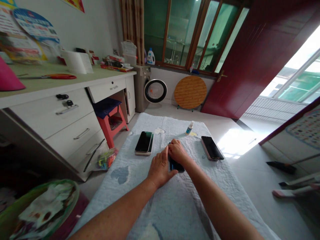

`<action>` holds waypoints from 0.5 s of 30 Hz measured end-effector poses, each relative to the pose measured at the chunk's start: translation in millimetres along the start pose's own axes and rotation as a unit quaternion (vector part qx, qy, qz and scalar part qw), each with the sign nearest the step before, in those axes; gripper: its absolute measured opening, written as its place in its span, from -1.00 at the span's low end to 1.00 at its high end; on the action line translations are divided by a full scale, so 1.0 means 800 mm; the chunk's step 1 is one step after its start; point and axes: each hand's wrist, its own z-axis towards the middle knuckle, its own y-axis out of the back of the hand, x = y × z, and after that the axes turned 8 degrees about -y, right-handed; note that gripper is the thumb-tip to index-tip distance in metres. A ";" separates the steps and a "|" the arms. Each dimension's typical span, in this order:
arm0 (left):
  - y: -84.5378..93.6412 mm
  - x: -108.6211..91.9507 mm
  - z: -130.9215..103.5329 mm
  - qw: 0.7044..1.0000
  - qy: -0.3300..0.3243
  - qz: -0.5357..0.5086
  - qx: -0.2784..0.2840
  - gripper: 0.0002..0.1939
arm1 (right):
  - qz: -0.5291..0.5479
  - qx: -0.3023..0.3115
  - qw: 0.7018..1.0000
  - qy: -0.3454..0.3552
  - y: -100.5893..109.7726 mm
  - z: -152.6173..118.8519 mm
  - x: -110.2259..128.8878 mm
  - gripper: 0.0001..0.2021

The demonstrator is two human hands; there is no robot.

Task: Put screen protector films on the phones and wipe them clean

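Covering a half-hidden dark device (177, 166), right hand (178, 151) atop, left hand (160, 167) alongside

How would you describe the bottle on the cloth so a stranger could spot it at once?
Find the pale blue cloth. Toward its far edge, beyond the right hand, stands a small bottle with a white top and blue label. Unlike the flat phones, it stands upright.

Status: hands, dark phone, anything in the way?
Left hand at left side of dark phone; right hand over its far end. Phone on cloth, partly hidden. Small bottle beyond, clear of both hands.
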 end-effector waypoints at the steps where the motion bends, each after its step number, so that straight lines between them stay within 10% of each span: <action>1: 0.000 0.000 0.000 1.000 0.002 0.000 0.002 0.13 | 0.000 -0.003 1.000 0.003 0.000 -0.001 0.001 -0.76; 15: -0.009 0.004 -0.002 1.000 0.000 -0.002 -0.017 0.07 | 0.093 0.090 0.990 0.047 0.005 -0.058 -0.005 -0.87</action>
